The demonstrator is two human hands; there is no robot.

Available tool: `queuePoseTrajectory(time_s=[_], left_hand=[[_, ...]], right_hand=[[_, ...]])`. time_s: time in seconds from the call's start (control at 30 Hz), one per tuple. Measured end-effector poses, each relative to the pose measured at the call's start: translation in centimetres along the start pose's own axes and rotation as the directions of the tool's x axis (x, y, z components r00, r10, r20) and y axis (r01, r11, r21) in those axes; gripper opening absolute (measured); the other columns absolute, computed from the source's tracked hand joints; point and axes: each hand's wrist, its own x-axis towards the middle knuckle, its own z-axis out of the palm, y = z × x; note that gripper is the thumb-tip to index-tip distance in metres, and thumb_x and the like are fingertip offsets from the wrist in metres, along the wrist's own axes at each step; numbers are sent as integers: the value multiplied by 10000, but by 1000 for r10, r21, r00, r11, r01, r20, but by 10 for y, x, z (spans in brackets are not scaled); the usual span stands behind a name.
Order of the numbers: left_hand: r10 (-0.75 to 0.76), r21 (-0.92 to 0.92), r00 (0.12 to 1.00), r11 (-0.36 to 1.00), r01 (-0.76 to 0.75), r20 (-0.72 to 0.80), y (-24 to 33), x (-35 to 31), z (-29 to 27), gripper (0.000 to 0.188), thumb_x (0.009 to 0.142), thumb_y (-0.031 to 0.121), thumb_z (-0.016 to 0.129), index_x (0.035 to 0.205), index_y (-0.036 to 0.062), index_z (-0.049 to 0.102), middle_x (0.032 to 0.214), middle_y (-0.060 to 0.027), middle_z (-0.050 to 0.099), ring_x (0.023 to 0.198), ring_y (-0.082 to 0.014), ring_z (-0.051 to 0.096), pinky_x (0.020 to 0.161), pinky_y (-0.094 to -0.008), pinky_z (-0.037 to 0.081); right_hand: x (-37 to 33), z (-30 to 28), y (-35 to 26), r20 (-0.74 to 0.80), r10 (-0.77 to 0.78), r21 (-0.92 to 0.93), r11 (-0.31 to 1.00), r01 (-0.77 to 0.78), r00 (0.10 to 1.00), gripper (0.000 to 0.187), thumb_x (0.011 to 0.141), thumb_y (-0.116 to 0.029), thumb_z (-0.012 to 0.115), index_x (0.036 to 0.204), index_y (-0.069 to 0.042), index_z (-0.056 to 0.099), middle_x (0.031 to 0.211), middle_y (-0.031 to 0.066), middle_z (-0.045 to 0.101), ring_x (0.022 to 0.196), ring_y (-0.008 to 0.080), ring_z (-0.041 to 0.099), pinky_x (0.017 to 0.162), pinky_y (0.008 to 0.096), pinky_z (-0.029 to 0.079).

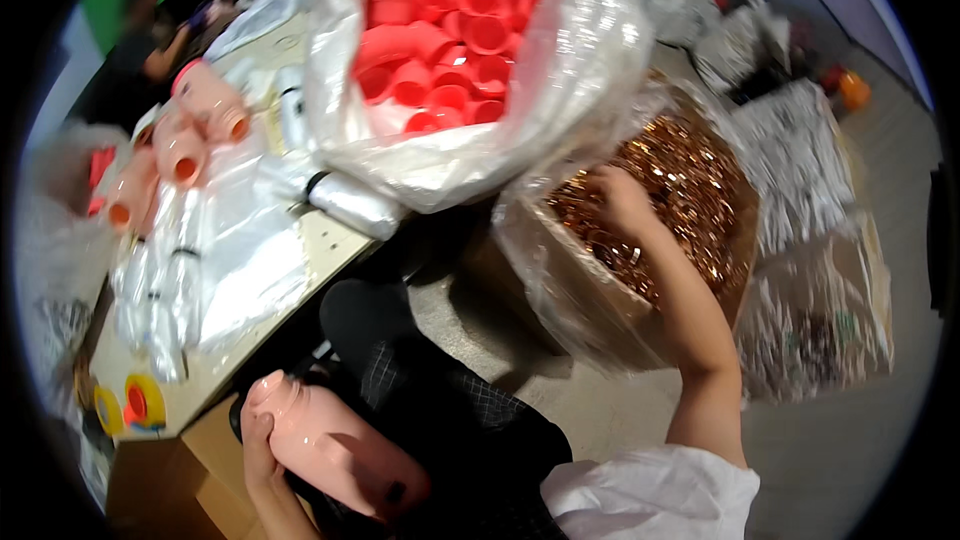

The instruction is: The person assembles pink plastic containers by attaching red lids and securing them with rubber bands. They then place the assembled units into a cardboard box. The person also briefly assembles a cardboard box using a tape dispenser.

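Bottle (pixel 335 450), glossy pink, cylindrical and drawn in through a rounded shoulder to a short neck, is at the near left of the scene, over the person's dark trousers (pixel 440 390) and apart from the cream worktop (pixel 328 245). The left hand (pixel 258 450) grasps it from its left side, close under the neck. The right hand (pixel 622 202) reaches among small, shiny copper-coloured pieces (pixel 690 170) in a plastic-lined brown cardboard box (pixel 610 305) at the right; its fingertips are hidden, so whether they pinch anything cannot be told. The bottle looks light for its bulk and fairly stiff, probably slippery and likelier to scuff than break; the step between shoulder and neck seems the surest hold, the broad body suiting a whole palm. Its long axis slants, neck toward the far left, base toward the near right.
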Motion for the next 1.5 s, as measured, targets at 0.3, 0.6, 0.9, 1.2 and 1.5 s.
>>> queuePoseTrajectory(time_s=[0.3, 0.6, 0.9, 1.2, 1.5], left_hand=[[109, 163, 986, 978, -129, 127, -14, 1, 0, 659, 937, 244, 677, 1484, 1, 403, 1269, -130, 603, 1228, -191, 548, 1077, -347, 422], [311, 236, 945, 930, -281, -103, -17, -25, -21, 781, 990, 383, 642, 1561, 31, 241, 1364, -123, 520, 1272, -201, 499, 1095, -359, 392], [94, -175, 928, 970, -167, -360, 3, -59, 4, 517, 944, 140, 680, 1399, -12, 486, 1321, -136, 601, 1218, -198, 586, 1051, -335, 465], [512, 509, 788, 806, -303, -343, -21, -75, 10, 439, 950, 33, 618, 1363, -41, 491, 1319, -170, 600, 1221, -209, 585, 1044, -344, 467], [21, -254, 851, 950, -180, -525, 4, -70, 31, 378, 1000, 92, 428, 1353, -36, 470, 1318, -170, 584, 1233, -212, 564, 1080, -334, 412]], right_hand=[[-48, -32, -126, -388, 243, 785, 593, 181, 889, 425, 947, -134, 584, 1325, 62, 559, 1028, 171, 669, 958, 280, 662, 888, 411, 559], [-40, 77, -435, 348, -389, 936, 86, -343, 853, 255, 976, -36, 531, 1147, 49, 700, 846, 46, 652, 784, 124, 608, 735, 237, 478], [-81, 96, -434, -22, -414, 999, -37, 8, 910, 118, 936, 17, 544, 997, 1, 643, 1061, 88, 562, 941, 133, 548, 836, 263, 449], [-106, 97, -433, -169, -371, 980, -158, 118, 913, 241, 813, 169, 555, 929, -41, 524, 1123, 112, 500, 1026, 147, 562, 917, 265, 463], [-97, 81, -443, 435, -498, 747, -266, -609, 751, 259, 903, -4, 357, 1140, -36, 456, 1121, 111, 576, 995, 149, 569, 901, 280, 476]])
